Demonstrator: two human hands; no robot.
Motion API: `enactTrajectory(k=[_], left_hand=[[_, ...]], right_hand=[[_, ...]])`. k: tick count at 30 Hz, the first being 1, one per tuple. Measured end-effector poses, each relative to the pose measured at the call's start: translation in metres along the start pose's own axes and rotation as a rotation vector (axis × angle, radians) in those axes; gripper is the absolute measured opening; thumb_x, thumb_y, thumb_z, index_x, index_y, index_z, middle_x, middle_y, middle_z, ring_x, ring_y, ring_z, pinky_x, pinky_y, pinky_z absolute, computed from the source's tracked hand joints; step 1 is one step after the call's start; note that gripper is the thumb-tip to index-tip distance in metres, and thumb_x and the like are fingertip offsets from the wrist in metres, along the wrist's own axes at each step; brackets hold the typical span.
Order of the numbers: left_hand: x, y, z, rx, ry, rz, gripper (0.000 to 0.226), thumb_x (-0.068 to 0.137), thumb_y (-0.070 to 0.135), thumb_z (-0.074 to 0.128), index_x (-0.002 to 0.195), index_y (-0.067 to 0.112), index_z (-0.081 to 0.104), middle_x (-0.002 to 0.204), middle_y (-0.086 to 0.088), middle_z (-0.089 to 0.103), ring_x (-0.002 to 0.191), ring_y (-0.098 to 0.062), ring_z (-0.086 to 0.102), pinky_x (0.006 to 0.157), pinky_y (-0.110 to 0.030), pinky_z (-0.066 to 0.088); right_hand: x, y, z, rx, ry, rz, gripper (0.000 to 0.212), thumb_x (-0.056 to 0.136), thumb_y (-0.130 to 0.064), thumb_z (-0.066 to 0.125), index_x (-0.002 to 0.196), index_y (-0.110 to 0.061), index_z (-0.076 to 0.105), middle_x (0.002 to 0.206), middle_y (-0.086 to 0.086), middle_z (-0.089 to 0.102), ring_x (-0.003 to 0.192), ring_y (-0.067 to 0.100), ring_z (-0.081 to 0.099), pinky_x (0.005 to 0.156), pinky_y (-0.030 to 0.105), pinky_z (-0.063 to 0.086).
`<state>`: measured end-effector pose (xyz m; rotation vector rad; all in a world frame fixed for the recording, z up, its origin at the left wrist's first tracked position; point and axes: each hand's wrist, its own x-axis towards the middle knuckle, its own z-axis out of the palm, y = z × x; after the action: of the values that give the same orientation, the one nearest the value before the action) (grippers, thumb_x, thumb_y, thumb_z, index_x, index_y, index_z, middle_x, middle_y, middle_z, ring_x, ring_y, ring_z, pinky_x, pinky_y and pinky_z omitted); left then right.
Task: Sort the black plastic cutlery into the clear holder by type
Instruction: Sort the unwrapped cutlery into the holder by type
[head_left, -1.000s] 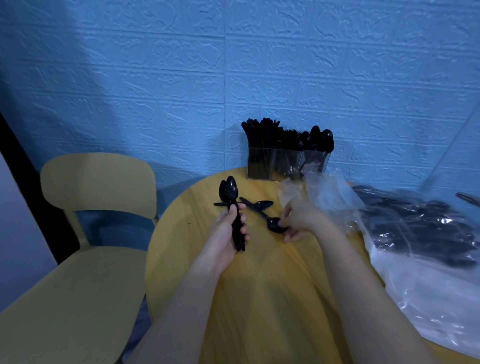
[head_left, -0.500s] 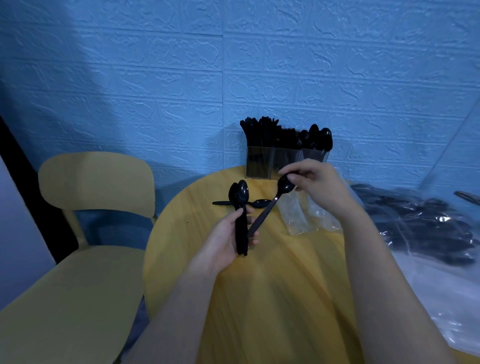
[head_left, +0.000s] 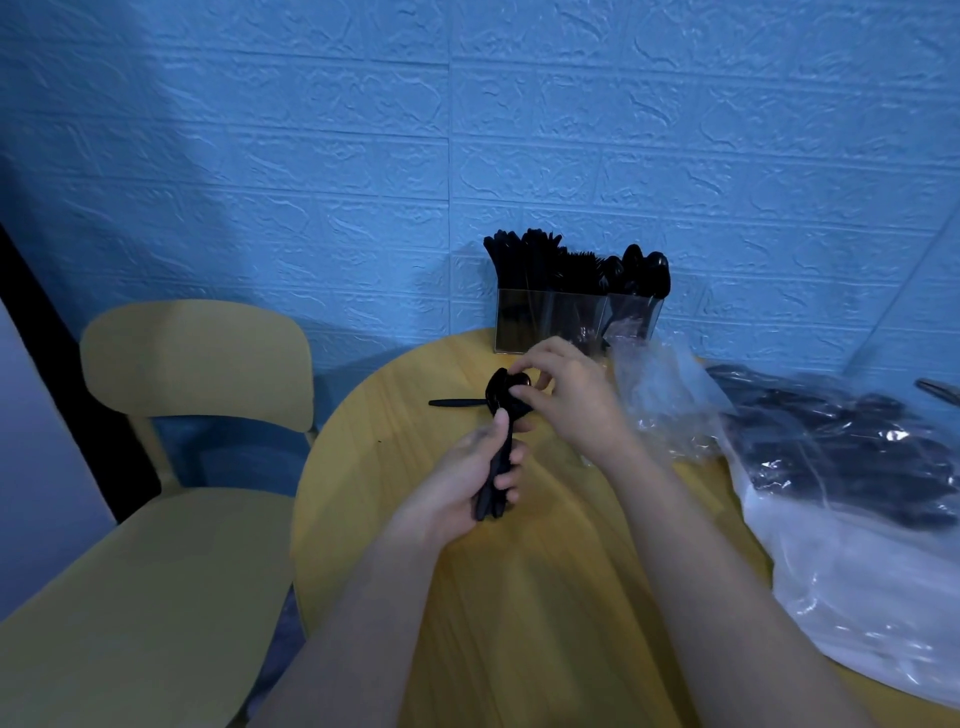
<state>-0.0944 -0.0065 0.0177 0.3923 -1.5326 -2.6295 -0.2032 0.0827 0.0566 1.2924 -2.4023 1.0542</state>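
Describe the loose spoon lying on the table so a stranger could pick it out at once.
Start at the round yellow table and find the clear holder at its far edge by the blue wall. Nearer than the holder, beyond the left hand, one black spoon lies flat, handle pointing left. Unlike the spoons in hand, nothing holds it.

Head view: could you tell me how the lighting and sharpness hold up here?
Head view: dim, blue-tinted light; the left hand and right hand are motion-blurred around the spoons; glare glints on the plastic bag; the holder stays fairly sharp.
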Motion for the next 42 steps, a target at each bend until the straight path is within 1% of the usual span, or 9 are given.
enactTrajectory(k=[3, 5, 9, 14, 20, 24, 29, 34, 42], left_hand=[[0.002, 0.001, -0.003, -0.053, 0.096, 0.046, 0.024, 0.098, 0.033, 0.044, 0.101, 0.012, 0.055, 0.061, 0.005, 0.040, 0.043, -0.005, 0.033, 0.042, -0.018, 0.034], [0.002, 0.002, -0.005, -0.118, 0.167, 0.062, 0.022, 0.100, 0.033, 0.043, 0.095, 0.014, 0.054, 0.059, 0.005, 0.041, 0.044, -0.006, 0.034, 0.043, -0.019, 0.034], [0.002, 0.002, -0.006, -0.163, 0.229, 0.065, 0.022, 0.100, 0.033, 0.042, 0.092, 0.016, 0.053, 0.059, 0.006, 0.043, 0.046, -0.007, 0.036, 0.045, -0.020, 0.034], [0.003, 0.003, -0.006, -0.158, 0.256, 0.061, 0.021, 0.101, 0.032, 0.042, 0.092, 0.016, 0.054, 0.059, 0.005, 0.045, 0.048, -0.008, 0.036, 0.047, -0.021, 0.034], [0.004, 0.001, -0.006, -0.162, 0.247, 0.057, 0.020, 0.100, 0.032, 0.044, 0.094, 0.016, 0.055, 0.061, 0.005, 0.046, 0.049, -0.008, 0.038, 0.048, -0.022, 0.034], [0.004, 0.001, -0.008, -0.159, 0.245, 0.057, 0.020, 0.099, 0.032, 0.045, 0.095, 0.015, 0.055, 0.061, 0.005, 0.047, 0.049, -0.008, 0.038, 0.048, -0.022, 0.035], [0.005, 0.001, -0.008, -0.173, 0.242, 0.053, 0.021, 0.099, 0.032, 0.045, 0.095, 0.015, 0.055, 0.061, 0.005, 0.047, 0.048, -0.008, 0.038, 0.047, -0.022, 0.035], [0.002, 0.001, -0.006, -0.150, 0.188, 0.011, 0.022, 0.100, 0.033, 0.043, 0.096, 0.014, 0.053, 0.062, 0.003, 0.048, 0.048, -0.010, 0.041, 0.046, -0.023, 0.038], [-0.002, 0.002, -0.005, -0.049, 0.170, 0.053, 0.019, 0.098, 0.031, 0.046, 0.094, 0.013, 0.051, 0.061, 0.003, 0.049, 0.049, -0.010, 0.043, 0.047, -0.024, 0.037]], right_hand=[[0.001, 0.011, 0.003, 0.008, 0.112, 0.106, 0.018, 0.089, -0.022, 0.065, 0.105, -0.016, 0.068, 0.102, -0.007, 0.054, 0.071, 0.003, 0.050, 0.069, 0.012, 0.041], [0.001, 0.024, 0.006, -0.092, 0.126, 0.198, 0.022, 0.092, -0.025, 0.060, 0.108, -0.012, 0.068, 0.107, 0.001, 0.059, 0.085, 0.012, 0.055, 0.081, 0.026, 0.047], [0.005, 0.038, 0.021, -0.477, -0.058, 0.268, 0.041, 0.097, -0.041, 0.047, 0.112, -0.009, 0.067, 0.124, 0.009, 0.056, 0.119, 0.027, 0.045, 0.104, 0.038, 0.033], [0.017, 0.026, 0.034, -0.679, -0.241, 0.335, 0.050, 0.095, -0.049, 0.045, 0.114, -0.008, 0.065, 0.137, 0.016, 0.045, 0.128, 0.032, 0.037, 0.107, 0.041, 0.024], [0.019, 0.024, 0.035, -0.552, -0.234, 0.406, 0.034, 0.095, -0.033, 0.053, 0.114, -0.007, 0.064, 0.127, 0.016, 0.054, 0.121, 0.033, 0.044, 0.104, 0.040, 0.030], [0.020, 0.028, 0.016, -0.223, 0.017, 0.515, 0.016, 0.095, -0.020, 0.055, 0.100, -0.007, 0.062, 0.094, 0.012, 0.066, 0.082, 0.025, 0.059, 0.070, 0.034, 0.049], [0.011, 0.028, -0.027, 0.139, 0.330, 0.401, 0.010, 0.093, -0.008, 0.056, 0.091, -0.013, 0.065, 0.086, -0.002, 0.066, 0.081, 0.012, 0.058, 0.064, 0.007, 0.041], [0.000, 0.019, -0.051, 0.297, 0.140, 0.261, 0.016, 0.088, -0.007, 0.063, 0.087, -0.022, 0.069, 0.088, -0.005, 0.068, 0.090, 0.013, 0.065, 0.084, 0.024, 0.050], [-0.012, 0.018, -0.079, 0.296, 0.066, 0.206, 0.018, 0.086, -0.006, 0.065, 0.084, -0.023, 0.071, 0.088, -0.003, 0.070, 0.090, 0.014, 0.066, 0.087, 0.030, 0.052]])
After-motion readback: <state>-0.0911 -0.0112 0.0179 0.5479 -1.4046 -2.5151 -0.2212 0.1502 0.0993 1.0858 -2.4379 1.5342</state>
